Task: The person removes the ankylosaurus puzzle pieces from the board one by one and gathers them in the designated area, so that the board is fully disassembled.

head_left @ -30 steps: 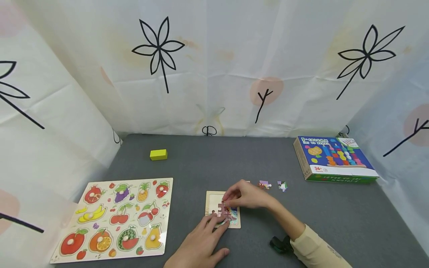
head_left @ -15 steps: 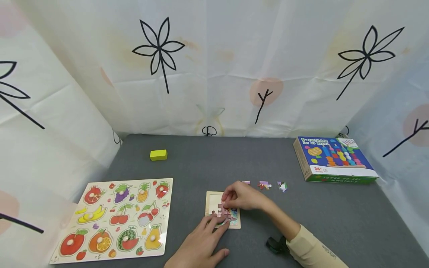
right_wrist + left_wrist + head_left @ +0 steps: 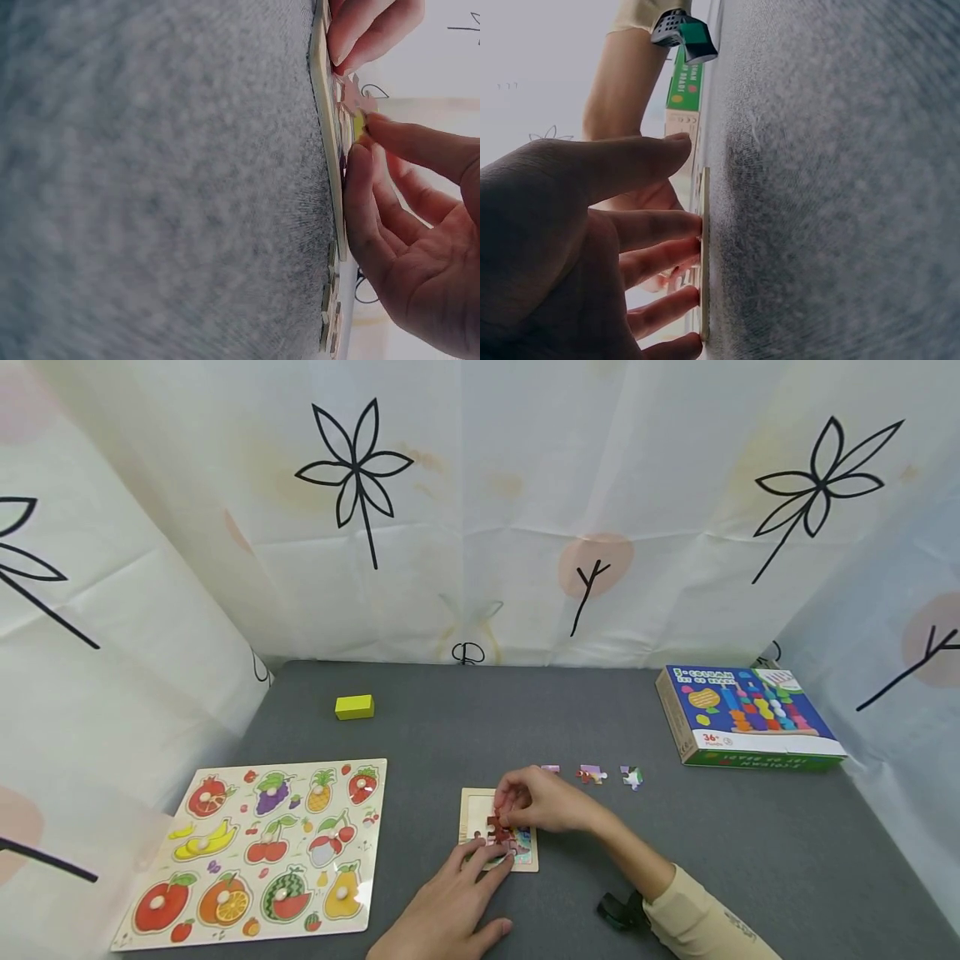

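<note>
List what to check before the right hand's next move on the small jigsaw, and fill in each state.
1. Right hand has the jigsaw piece pinched: ok.
2. Left hand has fingertips on the wooden puzzle tray: ok.
3. Pinched piece lies flat in the tray: not ok; the right wrist view shows it tilted up.
4. Its outline matches the gap beneath: cannot tell; fingers cover much of it.
5. Loose pieces all in the tray: not ok; three lie beyond it on the table.
6. Fruit peg puzzle apart from the tray: ok.
</note>
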`<state>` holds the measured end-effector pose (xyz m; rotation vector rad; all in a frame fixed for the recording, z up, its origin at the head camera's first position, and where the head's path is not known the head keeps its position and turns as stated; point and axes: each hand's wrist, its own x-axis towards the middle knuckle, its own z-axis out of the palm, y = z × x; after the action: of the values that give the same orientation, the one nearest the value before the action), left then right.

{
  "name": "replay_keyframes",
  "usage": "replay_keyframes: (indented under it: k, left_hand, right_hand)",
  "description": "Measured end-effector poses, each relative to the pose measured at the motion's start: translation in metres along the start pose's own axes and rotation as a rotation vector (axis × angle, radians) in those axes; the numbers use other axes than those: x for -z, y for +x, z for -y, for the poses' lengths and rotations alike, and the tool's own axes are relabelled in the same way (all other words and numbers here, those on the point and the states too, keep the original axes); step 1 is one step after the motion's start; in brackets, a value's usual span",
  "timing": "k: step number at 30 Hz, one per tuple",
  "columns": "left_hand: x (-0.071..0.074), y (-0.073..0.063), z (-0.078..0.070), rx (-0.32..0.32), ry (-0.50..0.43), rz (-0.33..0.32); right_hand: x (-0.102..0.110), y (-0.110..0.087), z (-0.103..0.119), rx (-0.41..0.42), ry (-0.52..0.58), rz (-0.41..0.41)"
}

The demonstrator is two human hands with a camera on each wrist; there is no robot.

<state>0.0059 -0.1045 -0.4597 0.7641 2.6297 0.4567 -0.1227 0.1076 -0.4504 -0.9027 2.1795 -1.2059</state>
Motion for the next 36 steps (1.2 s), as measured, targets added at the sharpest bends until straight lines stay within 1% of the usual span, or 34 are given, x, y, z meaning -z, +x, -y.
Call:
replay_keyframes:
  k: [6, 10, 14, 17, 21, 25, 30, 36]
  left_hand:
    - [-0.001, -0.002, 0.001, -0.036, 0.019, -0.017]
    - [0.000, -0.003, 0.001, -0.043, 0.013, -0.025]
    - [0.000, -0.003, 0.001, -0.048, 0.012, -0.033]
    - [0.001, -0.003, 0.000, -0.042, 0.012, -0.026]
    - [0.001, -0.003, 0.000, -0.033, 0.003, -0.012]
    - [0.001, -0.003, -0.001, -0.033, 0.006, -0.017]
    - [0.002, -0.002, -0.001, -0.024, 0.006, -0.007]
    - [0.001, -0.003, -0.001, -0.033, 0.011, -0.024]
  right_hand:
    - [0.003, -0.004, -0.004, 0.024, 0.118, 0.029]
    - [0.010, -0.010, -0.004, 0.009, 0.162, 0.010]
    - [0.020, -0.020, -0.002, -0.009, 0.171, -0.021]
    - [0.028, -0.029, -0.002, -0.014, 0.179, -0.040]
    - [0.038, -0.042, -0.005, -0.021, 0.191, -0.067]
    - [0.047, -0.054, -0.009, -0.037, 0.198, -0.098]
    - [0.057, -0.067, -0.014, -0.063, 0.179, -0.143]
    - [0.065, -0.084, -0.024, -0.082, 0.143, -0.169]
